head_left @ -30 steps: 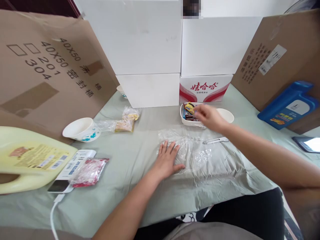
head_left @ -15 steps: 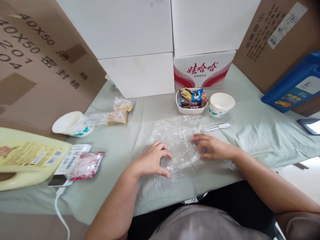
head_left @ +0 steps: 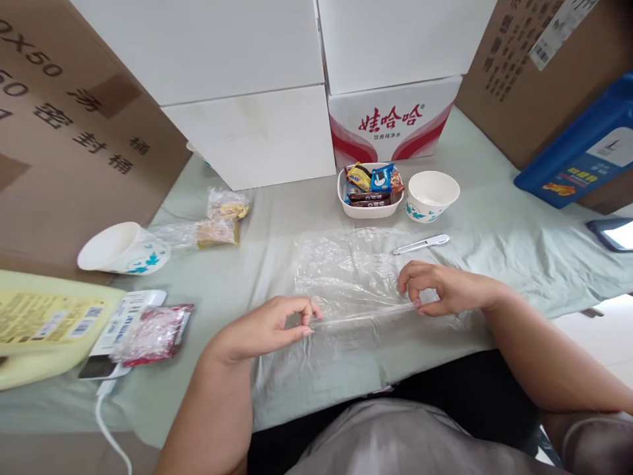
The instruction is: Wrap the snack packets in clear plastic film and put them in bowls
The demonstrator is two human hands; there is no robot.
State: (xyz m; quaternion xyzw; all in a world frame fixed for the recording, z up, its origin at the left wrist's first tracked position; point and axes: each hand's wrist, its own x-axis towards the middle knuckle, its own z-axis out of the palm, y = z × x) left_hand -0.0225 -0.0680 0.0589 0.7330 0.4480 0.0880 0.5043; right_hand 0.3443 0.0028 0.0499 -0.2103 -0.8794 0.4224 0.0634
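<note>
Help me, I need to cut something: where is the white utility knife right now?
The white utility knife lies on the green cloth, just beyond the right hand and in front of the paper bowl.

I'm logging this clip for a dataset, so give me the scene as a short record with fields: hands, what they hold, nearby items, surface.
left hand: pinches the near edge of the clear plastic bag
right hand: pinches the same edge, further right
bag state: flat on the table, edge pulled taut between the hands
behind the bag: white clip, snack tray, paper bowl
left side: tipped paper bowl, red packet, yellow jug
surface: pale green cloth
</note>
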